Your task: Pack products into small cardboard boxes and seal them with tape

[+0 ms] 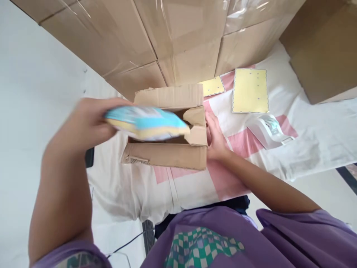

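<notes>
My left hand [96, 121] grips one end of a flat blue, white and yellow packet [147, 123], smeared by motion. The packet is over the opening of a small cardboard box [164, 156], whose flaps stand apart. It hides most of the box's inside, so I cannot tell what lies within. Against the box's right side rests my right hand [214, 136], fingers stretched along the outer wall and partly hidden by the flaps.
Stacked taped cartons [189, 41] wall off the back. To the right, yellow cards [250, 90] and a white tape dispenser [270, 131] lie on the pink-and-white cloth [231, 178]. A large brown carton [323, 52] stands at the far right.
</notes>
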`<state>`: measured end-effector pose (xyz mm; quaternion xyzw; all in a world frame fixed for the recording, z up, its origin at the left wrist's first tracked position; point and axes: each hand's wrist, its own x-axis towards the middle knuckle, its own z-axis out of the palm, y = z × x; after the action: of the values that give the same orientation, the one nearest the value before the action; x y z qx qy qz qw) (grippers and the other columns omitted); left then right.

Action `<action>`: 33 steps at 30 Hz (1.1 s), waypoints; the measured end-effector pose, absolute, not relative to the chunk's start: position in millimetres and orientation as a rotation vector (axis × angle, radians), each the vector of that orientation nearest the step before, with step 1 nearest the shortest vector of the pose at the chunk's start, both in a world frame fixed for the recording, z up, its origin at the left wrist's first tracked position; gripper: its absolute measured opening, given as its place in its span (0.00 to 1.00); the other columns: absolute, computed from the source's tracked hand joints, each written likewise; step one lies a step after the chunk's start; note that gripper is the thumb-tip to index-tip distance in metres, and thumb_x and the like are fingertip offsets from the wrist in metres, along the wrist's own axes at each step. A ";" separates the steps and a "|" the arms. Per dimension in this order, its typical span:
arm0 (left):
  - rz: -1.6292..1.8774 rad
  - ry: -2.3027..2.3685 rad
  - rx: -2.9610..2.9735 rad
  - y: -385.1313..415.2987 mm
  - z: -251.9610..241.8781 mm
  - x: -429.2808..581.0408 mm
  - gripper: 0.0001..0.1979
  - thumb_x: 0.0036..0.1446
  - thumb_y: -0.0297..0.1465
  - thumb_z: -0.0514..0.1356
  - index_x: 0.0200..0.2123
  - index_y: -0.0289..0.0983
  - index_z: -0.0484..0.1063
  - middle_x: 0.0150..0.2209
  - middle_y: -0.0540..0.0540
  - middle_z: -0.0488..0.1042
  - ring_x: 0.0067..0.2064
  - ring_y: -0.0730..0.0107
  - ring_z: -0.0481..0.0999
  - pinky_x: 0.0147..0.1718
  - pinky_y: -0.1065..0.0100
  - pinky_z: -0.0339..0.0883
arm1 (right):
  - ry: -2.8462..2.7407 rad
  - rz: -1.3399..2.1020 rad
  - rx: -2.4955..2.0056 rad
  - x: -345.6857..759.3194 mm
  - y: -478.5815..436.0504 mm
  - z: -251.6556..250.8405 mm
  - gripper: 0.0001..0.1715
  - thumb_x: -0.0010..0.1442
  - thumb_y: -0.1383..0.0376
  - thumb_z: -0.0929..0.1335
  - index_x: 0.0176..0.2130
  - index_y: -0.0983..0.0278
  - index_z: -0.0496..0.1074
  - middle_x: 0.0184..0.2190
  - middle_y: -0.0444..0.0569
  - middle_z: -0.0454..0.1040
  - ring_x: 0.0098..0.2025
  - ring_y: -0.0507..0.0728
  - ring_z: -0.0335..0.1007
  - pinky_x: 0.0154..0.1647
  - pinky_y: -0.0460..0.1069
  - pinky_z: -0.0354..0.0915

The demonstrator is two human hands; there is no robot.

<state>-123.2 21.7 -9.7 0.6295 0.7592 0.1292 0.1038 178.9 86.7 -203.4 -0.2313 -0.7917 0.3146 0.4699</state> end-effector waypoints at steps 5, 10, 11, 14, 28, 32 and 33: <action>-0.407 1.657 2.214 67.3 -55.4 -52.4 0.25 0.53 0.24 0.59 0.54 0.40 0.79 0.50 0.45 0.83 0.47 0.52 0.83 0.48 0.60 0.75 | -1.973 0.816 -0.595 182.5 84.1 -206.0 0.74 0.48 0.35 0.76 0.77 0.54 0.41 0.71 0.60 0.56 0.73 0.76 0.53 0.72 0.73 0.58; -0.146 1.559 2.164 31.6 -44.8 -41.7 0.24 0.65 0.41 0.61 0.64 0.49 0.72 0.60 0.49 0.79 0.57 0.50 0.80 0.57 0.57 0.74 | -2.027 0.909 -0.462 208.1 98.0 -182.6 0.68 0.54 0.31 0.71 0.77 0.57 0.45 0.71 0.60 0.57 0.74 0.74 0.53 0.73 0.72 0.57; 0.043 1.588 2.153 13.8 -39.7 -47.1 0.24 0.67 0.45 0.59 0.65 0.53 0.70 0.62 0.52 0.77 0.61 0.52 0.78 0.61 0.56 0.72 | -2.042 0.943 -0.420 215.8 101.8 -175.5 0.64 0.57 0.30 0.69 0.77 0.56 0.48 0.72 0.59 0.57 0.75 0.73 0.53 0.74 0.72 0.56; 0.891 1.929 2.015 -47.0 -52.3 -64.4 0.30 0.68 0.56 0.53 0.70 0.59 0.59 0.69 0.52 0.68 0.71 0.53 0.67 0.71 0.52 0.63 | -2.026 0.960 -0.365 236.1 107.7 -156.3 0.46 0.64 0.31 0.63 0.69 0.52 0.65 0.75 0.53 0.55 0.77 0.72 0.50 0.75 0.71 0.53; 1.548 1.720 1.200 -26.1 -123.6 -42.5 0.48 0.56 0.31 0.62 0.76 0.49 0.44 0.79 0.43 0.49 0.78 0.53 0.53 0.72 0.53 0.60 | -1.801 1.158 -0.729 210.6 98.5 -137.1 0.50 0.59 0.63 0.69 0.75 0.50 0.51 0.75 0.48 0.56 0.78 0.64 0.48 0.78 0.65 0.50; 1.533 1.646 1.371 -4.7 -122.0 -60.2 0.52 0.52 0.29 0.67 0.76 0.55 0.48 0.79 0.47 0.49 0.76 0.52 0.57 0.69 0.53 0.64 | -1.738 0.953 -0.671 208.3 115.5 -135.2 0.38 0.63 0.58 0.69 0.70 0.52 0.62 0.60 0.52 0.75 0.69 0.66 0.66 0.73 0.67 0.58; 1.518 1.674 1.445 -3.7 -122.2 -62.6 0.47 0.54 0.30 0.67 0.74 0.55 0.54 0.77 0.47 0.53 0.74 0.51 0.61 0.68 0.52 0.65 | -1.754 0.886 -0.643 208.1 118.2 -134.8 0.31 0.65 0.56 0.68 0.66 0.53 0.67 0.54 0.51 0.79 0.67 0.66 0.68 0.72 0.68 0.58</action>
<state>-62.6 -3.7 -122.2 0.5247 0.6076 0.5511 0.2277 208.1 118.2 -134.8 -0.2671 -0.7289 0.3683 0.5116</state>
